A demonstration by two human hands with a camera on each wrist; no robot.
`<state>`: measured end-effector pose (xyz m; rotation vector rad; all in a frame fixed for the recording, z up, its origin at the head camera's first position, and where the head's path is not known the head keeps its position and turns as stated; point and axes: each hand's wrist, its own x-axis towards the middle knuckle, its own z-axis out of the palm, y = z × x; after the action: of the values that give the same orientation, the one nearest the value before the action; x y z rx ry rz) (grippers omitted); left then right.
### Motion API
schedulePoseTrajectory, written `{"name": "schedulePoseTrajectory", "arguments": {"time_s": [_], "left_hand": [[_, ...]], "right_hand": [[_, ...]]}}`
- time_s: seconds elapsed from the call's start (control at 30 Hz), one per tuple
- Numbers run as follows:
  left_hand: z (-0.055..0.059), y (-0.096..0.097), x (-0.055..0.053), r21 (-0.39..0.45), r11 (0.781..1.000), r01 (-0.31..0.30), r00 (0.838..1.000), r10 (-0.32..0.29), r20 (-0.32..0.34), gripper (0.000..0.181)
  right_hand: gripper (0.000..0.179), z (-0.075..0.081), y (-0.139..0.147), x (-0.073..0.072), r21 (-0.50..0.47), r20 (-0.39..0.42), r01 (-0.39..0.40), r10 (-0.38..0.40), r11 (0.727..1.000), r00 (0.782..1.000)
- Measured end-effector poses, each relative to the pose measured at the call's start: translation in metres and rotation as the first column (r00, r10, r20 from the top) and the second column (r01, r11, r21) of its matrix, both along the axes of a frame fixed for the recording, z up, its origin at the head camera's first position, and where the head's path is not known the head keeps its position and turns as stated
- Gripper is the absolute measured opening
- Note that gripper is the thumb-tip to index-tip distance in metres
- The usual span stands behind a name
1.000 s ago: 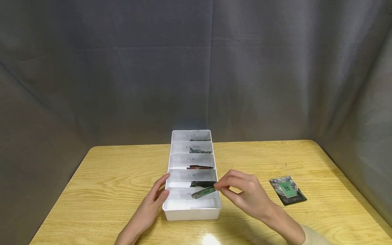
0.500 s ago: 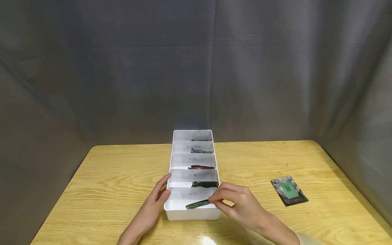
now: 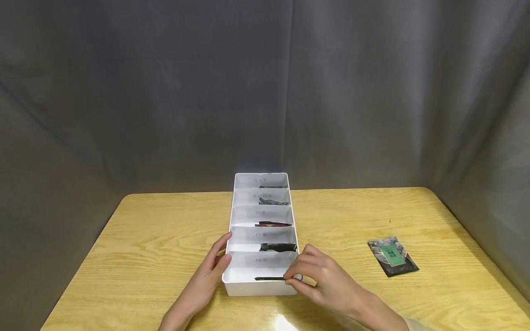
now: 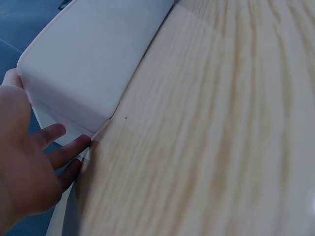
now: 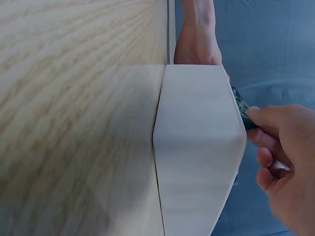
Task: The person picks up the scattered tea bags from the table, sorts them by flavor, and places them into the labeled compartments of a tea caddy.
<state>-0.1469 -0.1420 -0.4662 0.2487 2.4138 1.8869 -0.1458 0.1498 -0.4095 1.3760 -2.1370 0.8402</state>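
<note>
A long white divided box (image 3: 260, 288) stands on the table in the head view, its compartments bearing printed labels. My right hand (image 3: 325, 280) pinches a thin dark green tea packet (image 3: 268, 278) by its right end. The packet stands on edge in the nearest compartment, along the front wall. In the right wrist view, its patterned corner (image 5: 240, 102) shows above the rim, between thumb and fingers. My left hand (image 3: 203, 278) rests against the box's left side, thumb and index fingertips at the rim. Its other fingers lie relaxed along the outer wall in the left wrist view.
Other packets stand in the farther compartments, among them a black packet (image 3: 278, 247), a red packet (image 3: 273, 224) and a grey-green packet (image 3: 273, 201). A black packet with a green label (image 3: 393, 256) lies on the wooden table (image 3: 157, 239) at right. A grey curtain (image 3: 186, 101) hangs behind.
My right hand has brought the packet toward me and down into the nearest compartment, turning it from tilted to on edge. My left hand has stayed at the box's left side.
</note>
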Motion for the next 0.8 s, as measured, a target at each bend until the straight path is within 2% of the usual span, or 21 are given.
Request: {"name": "schedulePoseTrajectory", "arguments": {"time_s": [0.23,0.47,0.63,0.8], "left_hand": [[-0.001,0.0,0.002,-0.023,1.0,-0.001,1.0,0.001,0.0,0.049],[-0.001,-0.002,0.001,-0.02,1.0,-0.002,1.0,0.002,0.004,0.049],[-0.001,-0.002,0.001,-0.013,1.0,0.005,1.0,-0.005,0.012,0.049],[0.0,0.0,-0.001,-0.011,1.0,0.002,1.0,-0.002,0.005,0.049]], "right_hand": [[0.008,-0.003,0.006,0.002,0.058,0.039,0.021,-0.024,0.998,0.999],[0.004,-0.005,0.009,0.002,0.09,0.023,0.033,-0.035,0.995,0.999],[0.006,-0.003,0.013,0.001,0.066,0.027,0.032,-0.034,0.997,0.999],[0.01,0.006,0.026,-0.004,0.021,0.036,0.046,-0.046,0.999,0.998]]}}
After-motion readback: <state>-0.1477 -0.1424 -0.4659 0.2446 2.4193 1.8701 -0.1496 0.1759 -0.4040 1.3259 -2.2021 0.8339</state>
